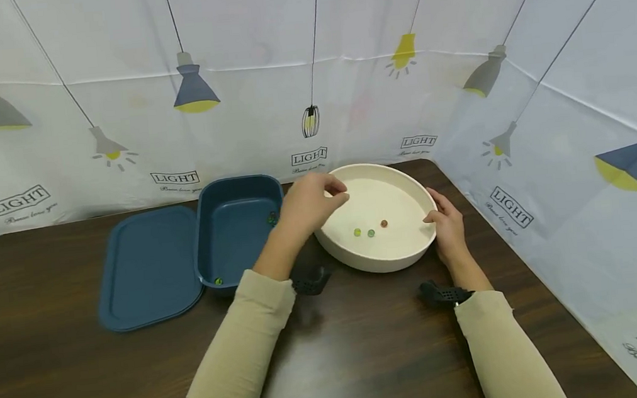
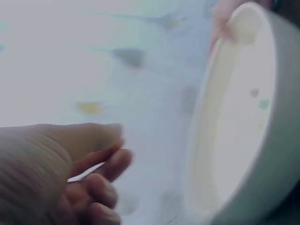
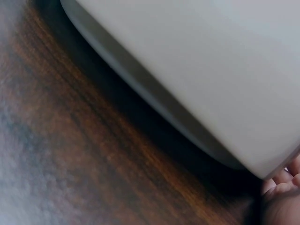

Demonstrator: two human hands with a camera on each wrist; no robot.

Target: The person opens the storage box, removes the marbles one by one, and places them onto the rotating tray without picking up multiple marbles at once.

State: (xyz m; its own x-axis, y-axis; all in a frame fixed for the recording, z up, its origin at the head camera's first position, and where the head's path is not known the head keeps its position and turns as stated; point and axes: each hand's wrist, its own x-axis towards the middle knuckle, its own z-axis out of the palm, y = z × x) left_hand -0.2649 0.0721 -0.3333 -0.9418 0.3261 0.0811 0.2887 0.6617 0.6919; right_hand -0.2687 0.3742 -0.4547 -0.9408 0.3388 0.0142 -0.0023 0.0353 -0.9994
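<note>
My right hand (image 1: 450, 225) grips the right side of a round cream bowl (image 1: 378, 263), thumb over the rim. Three small glassy balls lie inside: a yellow-green ball (image 1: 357, 232), a pale green ball (image 1: 371, 233) and a reddish-brown ball (image 1: 384, 223). Above the bowl's left rim hangs my left hand (image 1: 309, 205), its thumb and index tips brought together. Whether something small sits between those tips is hidden. Left of the bowl stands a deep blue box (image 1: 230, 232) with a few small dark green balls (image 1: 272, 218) at its right side and a green ball (image 1: 219, 281) near its front.
A flat blue lid (image 1: 151, 267) lies left of the box, against its side. All of it stands on a dark wooden table (image 1: 84, 377). A white sheet printed with lamps (image 1: 264, 102) hangs behind and along the right edge.
</note>
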